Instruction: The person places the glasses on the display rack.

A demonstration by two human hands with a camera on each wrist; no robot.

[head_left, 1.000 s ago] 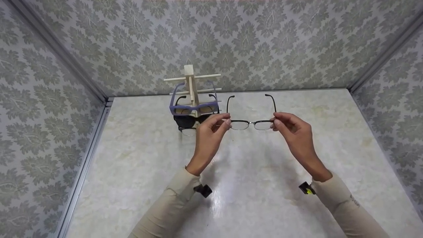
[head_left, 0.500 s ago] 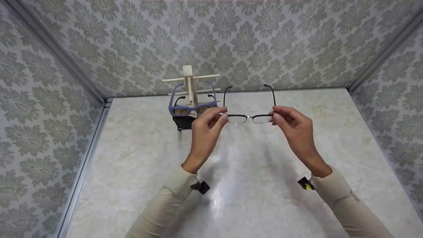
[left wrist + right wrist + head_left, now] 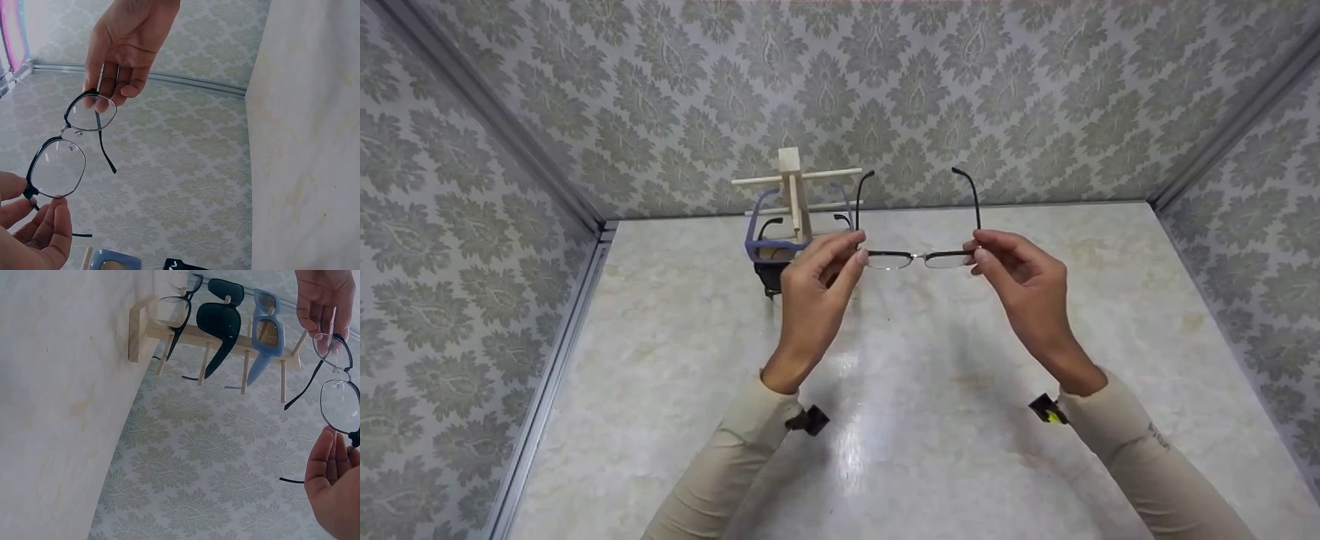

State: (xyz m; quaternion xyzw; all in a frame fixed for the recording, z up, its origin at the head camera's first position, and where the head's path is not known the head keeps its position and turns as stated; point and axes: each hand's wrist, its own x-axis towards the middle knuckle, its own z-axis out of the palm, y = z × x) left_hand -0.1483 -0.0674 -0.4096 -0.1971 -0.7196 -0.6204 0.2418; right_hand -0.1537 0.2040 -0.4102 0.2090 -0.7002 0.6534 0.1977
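A pair of black-and-silver eyeglasses (image 3: 889,260) is held up above the table, temples unfolded and pointing toward the back wall. My left hand (image 3: 817,300) pinches the frame's left end, where lens rim and temple meet. At the opposite end my right hand (image 3: 1031,300) pinches it the same way. Both clear lenses show between the hands, also in the left wrist view, where the eyeglasses (image 3: 34,169) appear close up. Just left of them stands a wooden eyewear rack (image 3: 242,346), its top pegs (image 3: 832,174) bare. My left hand hides part of the rack in the head view.
On the rack hang blue-framed sunglasses (image 3: 267,332), below them black sunglasses (image 3: 218,320), and lowest a pair of clear-lens glasses (image 3: 183,318). The pale marbled table (image 3: 660,337) meets patterned walls (image 3: 915,97) at the back and sides.
Both hands have raised the eyeglasses and carried them a little left, toward the rack. The temple tips now reach up near the height of the top pegs in the head view.
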